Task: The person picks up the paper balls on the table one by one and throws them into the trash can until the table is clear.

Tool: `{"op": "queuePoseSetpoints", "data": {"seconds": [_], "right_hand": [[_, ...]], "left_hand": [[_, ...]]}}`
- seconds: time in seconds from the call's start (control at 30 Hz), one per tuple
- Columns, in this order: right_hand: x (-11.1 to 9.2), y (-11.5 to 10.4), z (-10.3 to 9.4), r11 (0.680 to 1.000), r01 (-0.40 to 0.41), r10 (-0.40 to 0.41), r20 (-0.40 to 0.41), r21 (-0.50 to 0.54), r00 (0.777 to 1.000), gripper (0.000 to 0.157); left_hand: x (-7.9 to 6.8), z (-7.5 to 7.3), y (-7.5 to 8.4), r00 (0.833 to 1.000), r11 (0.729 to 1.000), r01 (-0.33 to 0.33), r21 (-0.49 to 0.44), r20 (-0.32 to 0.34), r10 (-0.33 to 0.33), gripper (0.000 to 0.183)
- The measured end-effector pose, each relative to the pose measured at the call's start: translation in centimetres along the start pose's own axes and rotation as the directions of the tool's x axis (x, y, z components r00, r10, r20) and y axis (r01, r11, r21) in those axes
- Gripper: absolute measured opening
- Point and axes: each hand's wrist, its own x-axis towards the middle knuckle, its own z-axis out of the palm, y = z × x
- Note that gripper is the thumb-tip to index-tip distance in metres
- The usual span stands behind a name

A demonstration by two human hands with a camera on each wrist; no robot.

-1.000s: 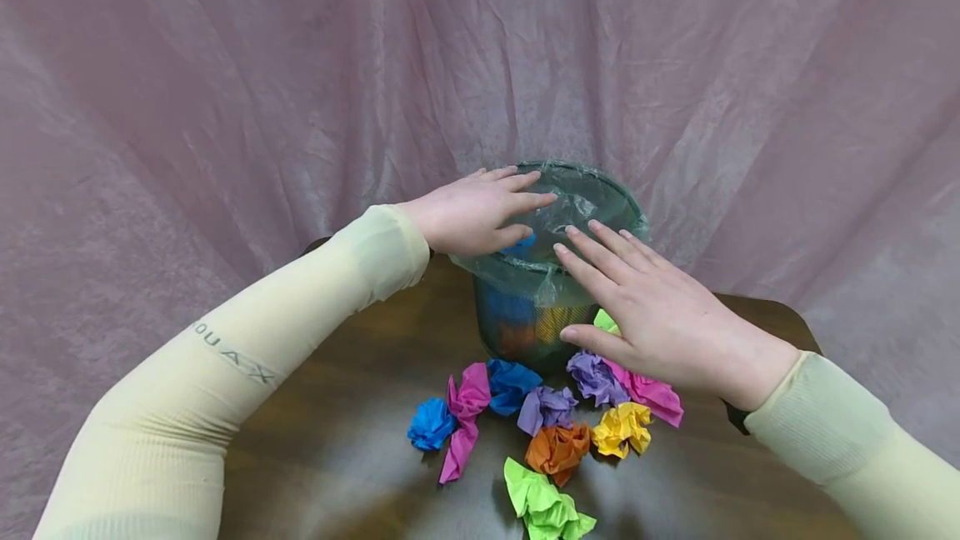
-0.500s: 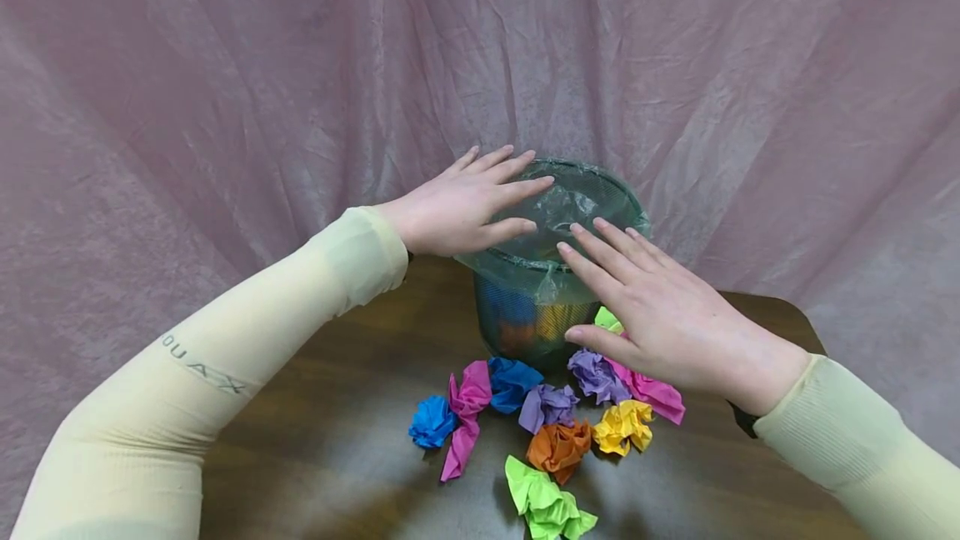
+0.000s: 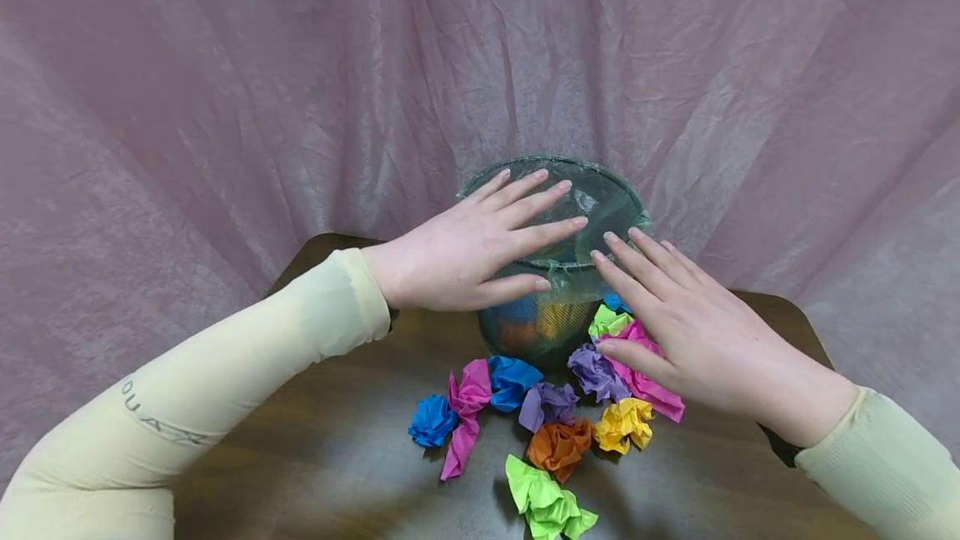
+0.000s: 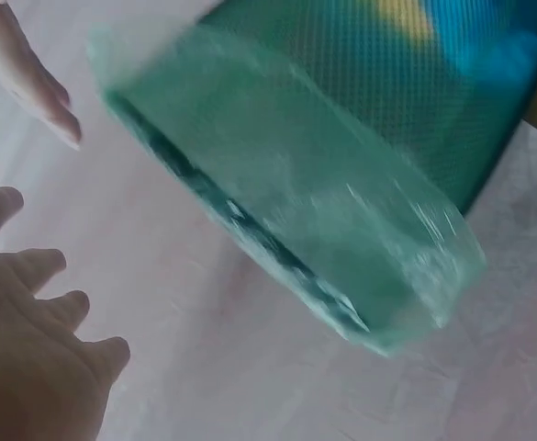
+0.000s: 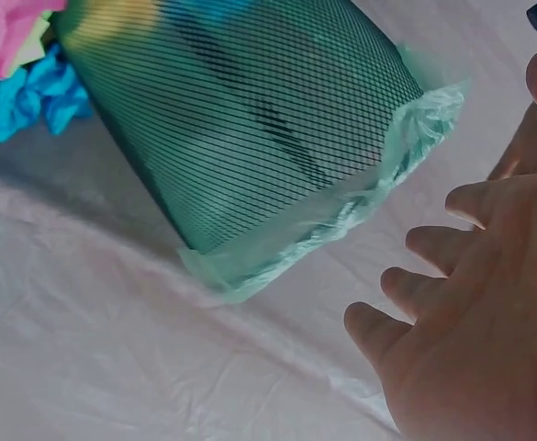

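In the head view my left hand (image 3: 472,257), fingers spread and straight, hovers over the near left side of a dark mesh bin (image 3: 517,327). My right hand (image 3: 697,327) is held flat with straight fingers at the bin's right, above a pink crumpled paper (image 3: 660,397). Neither hand holds anything. A thin green plastic liner (image 3: 626,198) folds over the bin's rim. Blue, orange and yellow shapes show through the mesh. Both wrist views show the fingers apart from the liner (image 4: 277,175) and the bin (image 5: 250,119).
Several crumpled papers lie before the bin on the brown table (image 3: 322,440): a pink one (image 3: 467,415), a blue one (image 3: 513,382), a purple one (image 3: 547,407), an orange one (image 3: 559,448), a yellow one (image 3: 624,426) and a green one (image 3: 546,505). A pinkish curtain (image 3: 337,90) hangs behind.
My left hand has come down and nearer, from the bin's left rim to its near side. The right hand has shifted right and slightly down, uncovering blue and green papers beside the bin.
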Motion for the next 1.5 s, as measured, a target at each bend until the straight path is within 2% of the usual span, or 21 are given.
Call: {"op": "queuePoseSetpoints", "data": {"seconds": [0.17, 0.3, 0.43, 0.7, 0.97, 1.1, 1.17, 1.33, 1.4, 1.5], "right_hand": [[-1.8, 0.1, 1.0, 1.0, 0.007, -0.007, -0.028, -0.002, 1.0, 0.09], [-3.0, 0.0, 2.2, 0.999, 0.036, -0.035, -0.066, 0.012, 0.997, 0.09], [-4.2, -0.2, 3.7, 0.998, 0.054, -0.052, -0.083, 0.028, 0.995, 0.088], [-6.3, -0.4, 6.5, 0.996, 0.04, -0.037, -0.032, 0.08, 0.999, 0.087], [-8.0, -1.0, 9.3, 0.996, 0.011, -0.01, -0.018, 0.087, 1.0, 0.088], [-8.7, -1.6, 10.3, 0.995, 0.009, -0.007, -0.017, 0.096, 1.0, 0.086], [-9.1, -1.9, 10.7, 0.995, 0.001, 0.0, -0.012, 0.102, 1.0, 0.085], [-9.5, -2.5, 11.6, 0.993, -0.024, 0.023, 0.01, 0.118, 1.0, 0.084], [-9.6, -2.6, 11.8, 0.992, -0.033, 0.031, 0.019, 0.121, 0.999, 0.084], [-9.7, -2.7, 12.0, 0.991, -0.049, 0.045, 0.032, 0.128, 0.998, 0.083]], "left_hand": [[-1.2, 0.6, 2.6, 0.994, 0.993, -0.112, 0.03, -0.014, 0.112, 0.068], [-2.1, 1.7, 4.4, 0.983, 0.983, -0.182, 0.007, 0.026, 0.182, 0.07], [-3.2, 3.9, 5.9, 0.97, 0.972, -0.232, -0.029, 0.072, 0.234, 0.071], [-5.1, 8.7, 8.6, 0.939, 0.951, -0.287, -0.118, 0.162, 0.303, 0.075], [-6.0, 12.4, 11.7, 0.894, 0.934, -0.306, -0.183, 0.282, 0.348, 0.082], [-6.2, 13.7, 13.2, 0.866, 0.933, -0.306, -0.192, 0.351, 0.356, 0.075], [-6.3, 14.3, 13.8, 0.857, 0.937, -0.298, -0.183, 0.381, 0.347, 0.072], [-6.2, 15.9, 15.2, 0.863, 0.945, -0.317, -0.083, 0.389, 0.324, 0.066], [-6.1, 16.4, 15.6, 0.871, 0.956, -0.273, -0.103, 0.396, 0.292, 0.066], [-6.0, 17.3, 16.0, 0.878, 0.965, -0.131, -0.228, 0.424, 0.22, 0.068]]}}
